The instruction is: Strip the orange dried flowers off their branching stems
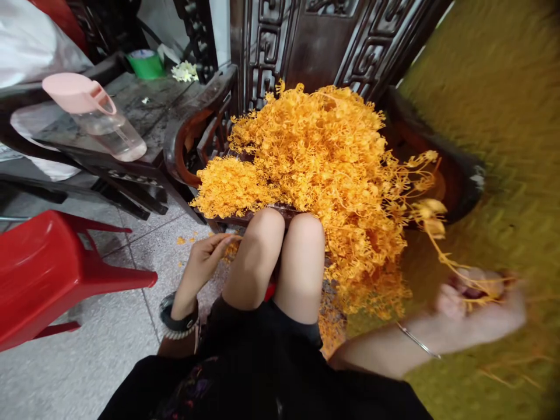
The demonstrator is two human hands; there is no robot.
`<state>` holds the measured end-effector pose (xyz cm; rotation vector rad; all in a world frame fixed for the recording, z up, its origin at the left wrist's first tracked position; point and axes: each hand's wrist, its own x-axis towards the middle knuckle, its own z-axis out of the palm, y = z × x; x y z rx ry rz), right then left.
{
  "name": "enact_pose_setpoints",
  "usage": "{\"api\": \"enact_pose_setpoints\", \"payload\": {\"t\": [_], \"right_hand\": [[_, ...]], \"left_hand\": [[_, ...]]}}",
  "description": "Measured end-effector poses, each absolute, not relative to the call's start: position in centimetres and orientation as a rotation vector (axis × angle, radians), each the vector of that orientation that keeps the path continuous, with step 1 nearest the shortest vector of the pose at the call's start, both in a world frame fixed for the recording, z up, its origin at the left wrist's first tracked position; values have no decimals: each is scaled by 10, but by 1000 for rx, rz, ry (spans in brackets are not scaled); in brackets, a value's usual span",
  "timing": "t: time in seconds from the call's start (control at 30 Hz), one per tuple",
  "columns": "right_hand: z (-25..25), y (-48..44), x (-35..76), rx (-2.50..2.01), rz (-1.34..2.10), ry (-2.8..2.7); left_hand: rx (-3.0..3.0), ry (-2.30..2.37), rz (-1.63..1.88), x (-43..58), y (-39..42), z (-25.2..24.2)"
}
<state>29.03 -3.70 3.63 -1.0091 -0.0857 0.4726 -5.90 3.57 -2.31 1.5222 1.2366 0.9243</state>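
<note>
A large heap of orange artificial-looking flower sprays [315, 151] lies on a dark carved wooden chair before my knees. Out to the right, my right hand [476, 294], blurred by motion, is closed on the stem of an orange flower spray [437, 245]. That stem runs up and left, with larger buds at its end near the heap's edge. My left hand [207, 256] is beside my left thigh, thumb and fingers pressed together. Whether anything small sits in its fingertips, I cannot make out.
A red plastic stool [44, 268] stands at the left. On a dark wooden seat are a pink-lidded water bottle [100, 119], green tape [146, 64] and a pale flower [185, 72]. Orange bits [187, 240] lie on the floor. A yellow-green textured surface [503, 175] fills the right side.
</note>
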Motion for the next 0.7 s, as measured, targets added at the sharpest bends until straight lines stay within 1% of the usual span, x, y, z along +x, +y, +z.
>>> {"api": "enact_pose_setpoints", "payload": {"t": [0.03,0.1,0.17,0.33,0.5,0.57,0.7], "right_hand": [[35,-36,291,-975,457,-163],[27,-30,279,-948,634,-257],[19,-19,257,-945,761,-269],[16,-5,215,-892,1042,-229],[25,-13,208,-823,1191,-239],[25,-15,205,-801,1233,-241],[20,-11,197,-876,1249,-234]], "left_hand": [[1515,1204,889,-62,37,-25],[1436,1054,870,-53,38,-31],[1310,926,924,-30,38,-37],[1256,895,968,18,39,-47],[1353,881,972,25,40,-32],[1403,772,894,24,38,-25],[1389,456,585,19,33,-22]]}}
